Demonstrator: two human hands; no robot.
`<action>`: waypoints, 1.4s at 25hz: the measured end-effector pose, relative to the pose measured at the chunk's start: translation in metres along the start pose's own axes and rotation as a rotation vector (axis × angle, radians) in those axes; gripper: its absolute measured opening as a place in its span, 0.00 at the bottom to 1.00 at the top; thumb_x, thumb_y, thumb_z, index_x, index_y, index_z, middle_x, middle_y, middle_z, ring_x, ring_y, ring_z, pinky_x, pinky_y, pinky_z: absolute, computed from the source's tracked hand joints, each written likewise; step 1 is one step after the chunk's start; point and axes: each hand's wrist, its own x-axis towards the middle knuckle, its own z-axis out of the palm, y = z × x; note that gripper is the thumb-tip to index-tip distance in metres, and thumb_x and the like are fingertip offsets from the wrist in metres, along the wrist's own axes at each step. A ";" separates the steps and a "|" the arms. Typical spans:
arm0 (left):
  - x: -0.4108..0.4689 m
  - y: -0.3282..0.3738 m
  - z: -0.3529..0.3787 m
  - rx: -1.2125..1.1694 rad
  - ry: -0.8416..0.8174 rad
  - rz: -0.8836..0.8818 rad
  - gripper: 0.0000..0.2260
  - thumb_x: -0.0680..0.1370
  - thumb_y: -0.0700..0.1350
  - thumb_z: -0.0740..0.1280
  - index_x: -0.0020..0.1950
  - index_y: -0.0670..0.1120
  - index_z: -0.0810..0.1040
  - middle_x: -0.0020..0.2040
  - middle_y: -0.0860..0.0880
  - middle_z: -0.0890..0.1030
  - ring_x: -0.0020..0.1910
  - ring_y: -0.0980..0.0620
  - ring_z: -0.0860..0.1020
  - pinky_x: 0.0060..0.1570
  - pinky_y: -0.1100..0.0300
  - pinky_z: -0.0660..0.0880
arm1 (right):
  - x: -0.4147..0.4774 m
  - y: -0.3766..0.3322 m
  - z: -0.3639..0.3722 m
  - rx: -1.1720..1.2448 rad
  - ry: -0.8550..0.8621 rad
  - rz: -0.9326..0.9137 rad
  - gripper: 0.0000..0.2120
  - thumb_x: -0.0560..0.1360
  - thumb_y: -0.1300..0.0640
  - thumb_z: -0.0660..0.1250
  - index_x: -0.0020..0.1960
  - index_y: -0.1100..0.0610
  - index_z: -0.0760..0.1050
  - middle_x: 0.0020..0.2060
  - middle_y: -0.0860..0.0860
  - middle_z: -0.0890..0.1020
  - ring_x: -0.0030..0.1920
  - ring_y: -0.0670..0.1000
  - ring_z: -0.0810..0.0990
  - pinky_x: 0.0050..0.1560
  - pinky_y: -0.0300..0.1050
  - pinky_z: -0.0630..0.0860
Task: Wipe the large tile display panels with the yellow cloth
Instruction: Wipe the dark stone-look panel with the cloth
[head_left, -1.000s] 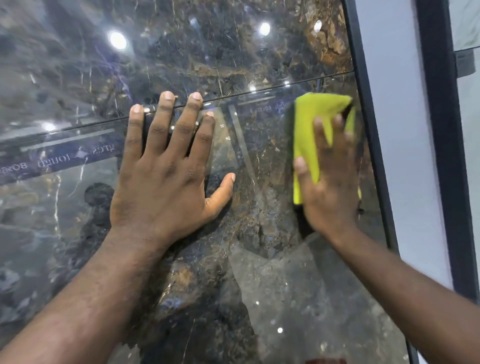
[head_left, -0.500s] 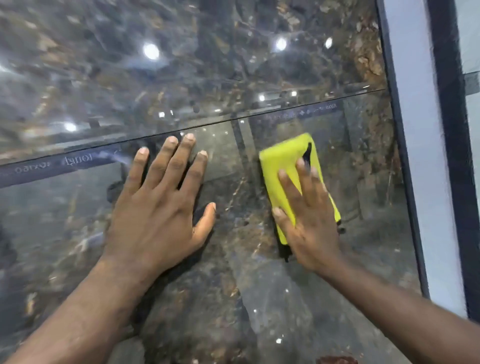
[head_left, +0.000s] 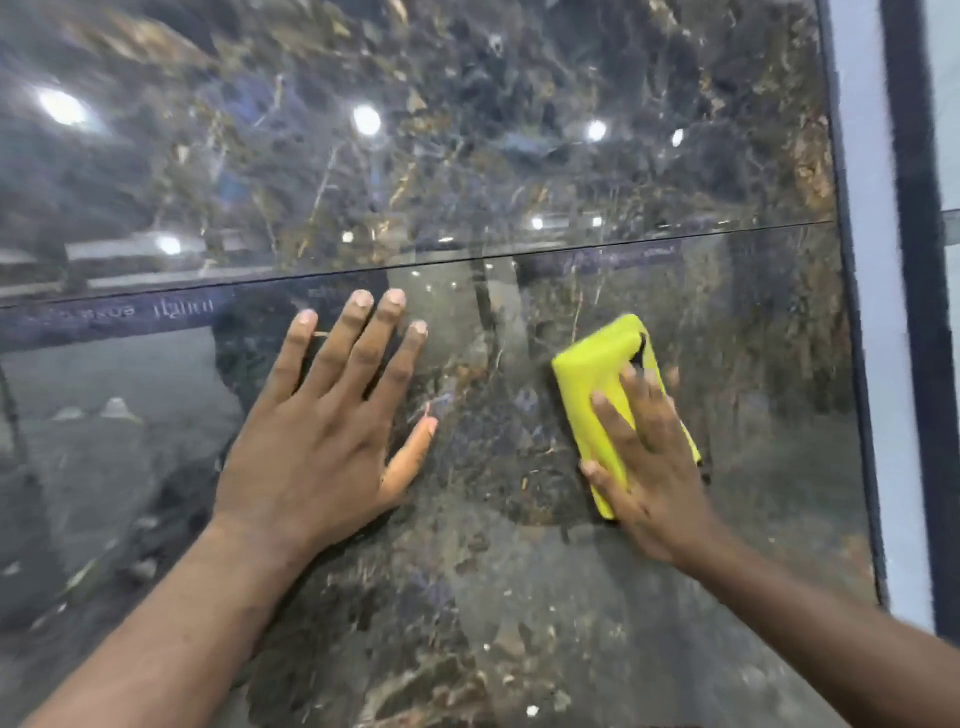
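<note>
A glossy dark marble-patterned tile panel (head_left: 467, 597) fills the view, with a second panel (head_left: 415, 156) above it across a thin horizontal seam. A folded yellow cloth (head_left: 597, 374) lies flat against the lower panel at the right. My right hand (head_left: 649, 457) presses it to the tile with straight fingers, covering its lower right half. My left hand (head_left: 322, 431) rests flat on the same panel to the left, fingers spread, just below the seam.
A dark frame edge (head_left: 852, 364) bounds the panels on the right, then a pale grey strip (head_left: 883, 415) and a second dark upright (head_left: 919, 312). Ceiling lights reflect in the glossy surface. A dark label strip (head_left: 104, 317) runs under the seam at left.
My right hand has slid the cloth down and to the left, away from the right frame and the seam. My left hand stays flat on the tile. The view has shifted upward.
</note>
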 end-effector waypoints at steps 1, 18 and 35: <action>-0.002 0.001 0.003 0.007 0.000 0.010 0.35 0.86 0.61 0.56 0.88 0.42 0.61 0.89 0.40 0.55 0.88 0.39 0.55 0.84 0.33 0.53 | -0.007 0.013 -0.005 -0.008 -0.006 -0.012 0.32 0.86 0.35 0.53 0.86 0.39 0.47 0.87 0.48 0.45 0.86 0.58 0.47 0.84 0.62 0.49; -0.006 0.006 0.006 0.026 -0.004 -0.004 0.35 0.86 0.60 0.55 0.89 0.41 0.57 0.89 0.38 0.52 0.88 0.37 0.52 0.84 0.31 0.52 | 0.054 -0.013 0.005 0.232 0.310 0.786 0.33 0.85 0.39 0.54 0.87 0.43 0.49 0.87 0.48 0.48 0.86 0.50 0.47 0.85 0.56 0.46; -0.125 -0.121 -0.053 -0.073 -0.091 0.056 0.35 0.81 0.62 0.63 0.85 0.48 0.69 0.89 0.44 0.57 0.88 0.41 0.57 0.85 0.35 0.54 | 0.042 -0.129 0.016 -0.060 0.014 -0.057 0.30 0.84 0.50 0.58 0.84 0.39 0.56 0.85 0.53 0.58 0.85 0.57 0.55 0.84 0.62 0.55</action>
